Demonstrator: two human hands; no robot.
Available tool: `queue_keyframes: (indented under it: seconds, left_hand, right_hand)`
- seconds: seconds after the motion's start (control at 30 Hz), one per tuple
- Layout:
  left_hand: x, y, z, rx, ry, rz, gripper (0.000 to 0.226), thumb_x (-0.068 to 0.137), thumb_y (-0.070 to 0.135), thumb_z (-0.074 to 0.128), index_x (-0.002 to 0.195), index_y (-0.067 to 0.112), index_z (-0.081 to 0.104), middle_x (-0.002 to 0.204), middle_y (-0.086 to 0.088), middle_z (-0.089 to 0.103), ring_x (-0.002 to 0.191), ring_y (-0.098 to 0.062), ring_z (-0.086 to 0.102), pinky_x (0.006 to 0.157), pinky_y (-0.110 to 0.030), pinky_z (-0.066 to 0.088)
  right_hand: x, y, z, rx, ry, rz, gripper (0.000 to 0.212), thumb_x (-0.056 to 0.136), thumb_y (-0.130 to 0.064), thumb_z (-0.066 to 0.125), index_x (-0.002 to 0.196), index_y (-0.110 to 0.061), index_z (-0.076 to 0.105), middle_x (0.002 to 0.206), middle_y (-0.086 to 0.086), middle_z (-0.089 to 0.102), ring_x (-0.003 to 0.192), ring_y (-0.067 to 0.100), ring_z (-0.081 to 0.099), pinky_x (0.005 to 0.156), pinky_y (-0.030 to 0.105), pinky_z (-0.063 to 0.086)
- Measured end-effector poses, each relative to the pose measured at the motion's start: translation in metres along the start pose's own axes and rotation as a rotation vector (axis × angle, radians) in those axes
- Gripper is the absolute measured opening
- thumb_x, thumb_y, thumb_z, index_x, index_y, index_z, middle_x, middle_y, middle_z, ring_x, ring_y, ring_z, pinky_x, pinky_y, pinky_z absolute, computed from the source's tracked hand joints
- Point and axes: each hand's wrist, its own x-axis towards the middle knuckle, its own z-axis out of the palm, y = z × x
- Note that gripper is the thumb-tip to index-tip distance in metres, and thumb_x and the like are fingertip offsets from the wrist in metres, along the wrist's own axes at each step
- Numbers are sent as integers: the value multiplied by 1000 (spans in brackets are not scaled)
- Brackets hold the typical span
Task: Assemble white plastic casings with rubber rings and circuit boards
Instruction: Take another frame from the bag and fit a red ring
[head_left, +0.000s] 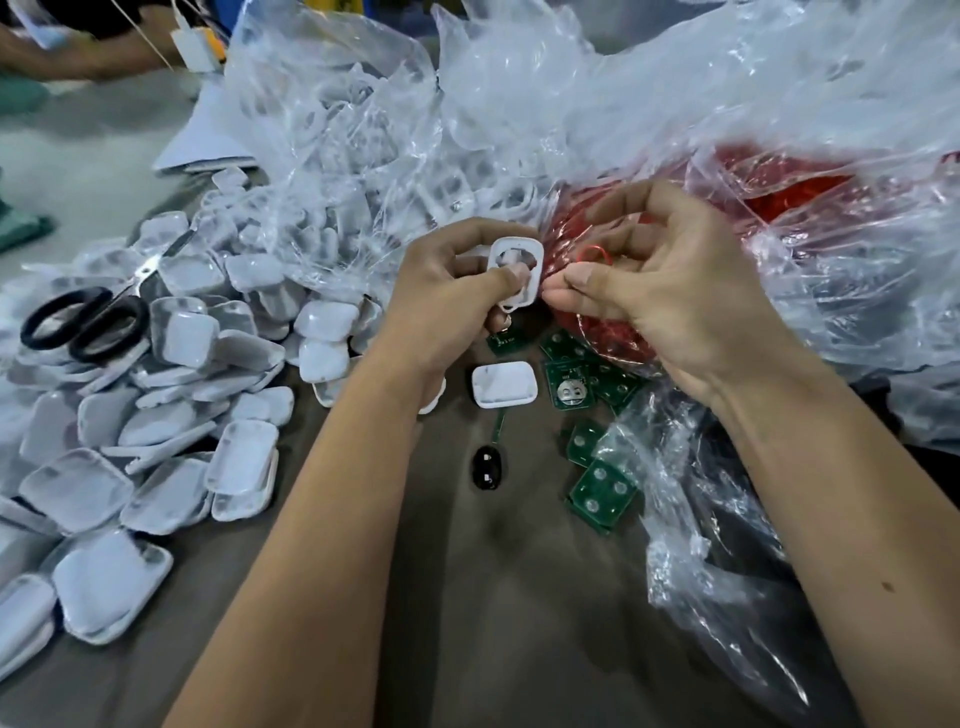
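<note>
White casing frame (516, 275), rounded-rectangular with an open window, is being held upright above the middle of the desk (509, 597) by the left hand (457, 291); the thumb is pressing across its lower face and the curled fingers are backing it from behind. Right hand (670, 291) is working just beside the frame, thumb and forefinger pinching a thin red rubber ring (594, 255), whose loop is standing up above the fingertips, close to the frame's right edge but not seated in it.

Directly below the hands, a closed white casing (504, 383) is lying flat on the desk. To its right, several green circuit boards (602, 488) are lying scattered toward the desk's right side, one showing a round silver cell holder (571, 391). A small black oval piece (488, 467) is lying nearer the front edge, with a narrow green strip above it.

A large heap of white casing shells (156, 415) is covering the left side of the desk, with black-handled scissors (88, 322) resting on top. Clear plastic bags (415, 119) are occupying the far side; one is holding more white parts, and another, at the far right, is holding a red mass of rings (789, 187). Another person's arm (78, 57) is showing at the far left corner.
</note>
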Motion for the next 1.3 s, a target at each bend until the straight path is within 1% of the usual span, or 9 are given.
queue_keyframes:
  seconds: [0.1, 0.23, 0.47, 0.57, 0.7, 0.93, 1.03, 1.17, 1.3]
  left_hand:
    - [0, 2, 0, -72, 27, 3, 22, 96, -1, 60, 104, 15, 73, 77, -6, 71, 51, -17, 60, 41, -20, 37]
    - [0, 5, 0, -203, 1, -7, 27, 100, -3, 52, 97, 18, 70, 82, -16, 70, 55, -23, 67, 39, -20, 37]
    - [-2, 8, 2, -285, -86, -24, 21, 108, 12, 45, 116, 11, 64, 95, -18, 71, 68, -25, 58, 60, -28, 41]
    - [-1, 9, 3, -319, -40, -38, 30, 110, 29, 43, 105, 10, 67, 89, -14, 68, 69, -24, 59, 62, -29, 41]
    - [-2, 11, 1, -396, -47, -92, 27, 107, 22, 49, 104, 5, 69, 90, -13, 64, 75, -22, 61, 65, -25, 46]
    - [0, 11, -2, -439, -48, -133, 34, 103, 24, 48, 87, 9, 75, 67, -4, 65, 67, -16, 55, 58, -22, 36]
    - [0, 8, -4, -454, -77, -102, 31, 100, 20, 52, 86, 10, 78, 74, -4, 65, 70, -15, 56, 59, -21, 38]
    - [1, 9, -6, -504, -109, -74, 23, 91, -4, 55, 106, 0, 72, 82, -10, 66, 70, -13, 55, 57, -18, 43]
    - [-1, 7, -7, -404, -153, -4, 25, 84, -6, 68, 106, 5, 72, 92, -17, 67, 81, -24, 55, 67, -21, 50]
  right_hand:
    - [-1, 0, -1, -39, 31, -38, 22, 83, 11, 76, 99, 3, 65, 84, 23, 69, 79, 33, 79, 70, 32, 65]
    - [0, 2, -2, -134, 41, -71, 16, 81, 2, 83, 92, -4, 72, 74, 10, 77, 63, 24, 74, 55, 25, 58]
    - [3, 3, -4, -109, -6, -136, 26, 87, 7, 75, 111, -4, 76, 95, 11, 80, 84, 23, 78, 82, 29, 63]
    - [1, 4, 0, -276, 26, -278, 29, 87, 5, 78, 115, -3, 75, 92, 9, 79, 83, 21, 80, 81, 34, 65]
    - [-2, 4, 7, -488, 95, -473, 32, 81, -5, 88, 110, -7, 75, 92, -4, 78, 87, 4, 77, 79, 23, 63]
    - [-6, 6, 11, -562, 78, -664, 23, 84, -4, 86, 104, -1, 75, 95, 0, 77, 91, 0, 76, 80, 19, 61]
    - [-5, 7, 10, -546, 77, -667, 23, 84, -4, 86, 104, -2, 75, 96, 0, 77, 92, 1, 76, 80, 20, 61]
    - [-4, 8, 11, -467, 58, -635, 23, 84, -5, 86, 105, -4, 75, 96, 0, 78, 92, 6, 77, 82, 22, 62]
    - [-3, 5, 12, -237, 40, -418, 18, 87, -1, 81, 104, 0, 76, 90, 7, 80, 83, 21, 79, 78, 30, 64]
